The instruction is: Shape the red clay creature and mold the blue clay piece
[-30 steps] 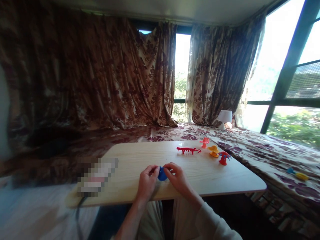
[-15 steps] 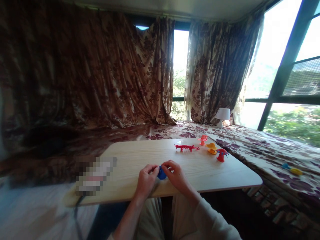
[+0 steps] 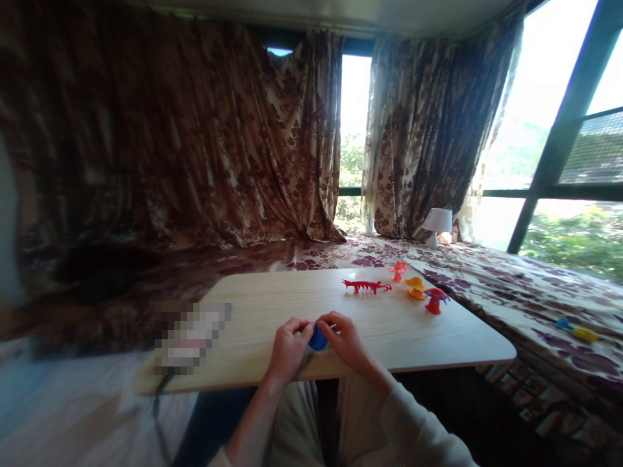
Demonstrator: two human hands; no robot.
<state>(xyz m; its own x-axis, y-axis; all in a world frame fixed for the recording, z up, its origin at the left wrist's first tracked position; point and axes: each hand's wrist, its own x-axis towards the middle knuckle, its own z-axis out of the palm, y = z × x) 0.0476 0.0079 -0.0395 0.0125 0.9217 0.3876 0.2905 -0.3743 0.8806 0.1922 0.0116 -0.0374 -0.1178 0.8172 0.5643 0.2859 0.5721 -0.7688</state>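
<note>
Blue piece [image 3: 318, 340] first: it is between my two hands, over the near part of the pale wooden counter [image 3: 263, 305], and my fingers hide its upper edge. I cannot tell whether it touches the wood.

At my far left, a blurred-out object [image 3: 189, 340] lies on the counter, with a dark cord [image 3: 158, 415] hanging over the near edge beside it. Behind, a patterned curtain [image 3: 195, 143] hangs in folds.

My left hand [image 3: 287, 350] pinches the piece's left side between thumb and fingers. My right hand [image 3: 346, 340] pinches the upper right side, fingers curled in, so both grips are narrow and close together.

Beyond my right hand, a long red figure [image 3: 365, 286] stands on thin legs. Next comes a coral figure [image 3: 398, 271] near the far edge, then a yellow figure [image 3: 415, 287] with a broad cap, and just beside it a red figure with blue strands [image 3: 435, 301].

A white lamp [image 3: 438, 222] stands past the counter on the flowered cover [image 3: 467, 259]. Farthest right, a blue and yellow object [image 3: 579, 331] lies on that same cover, below the large window [image 3: 535, 194].
</note>
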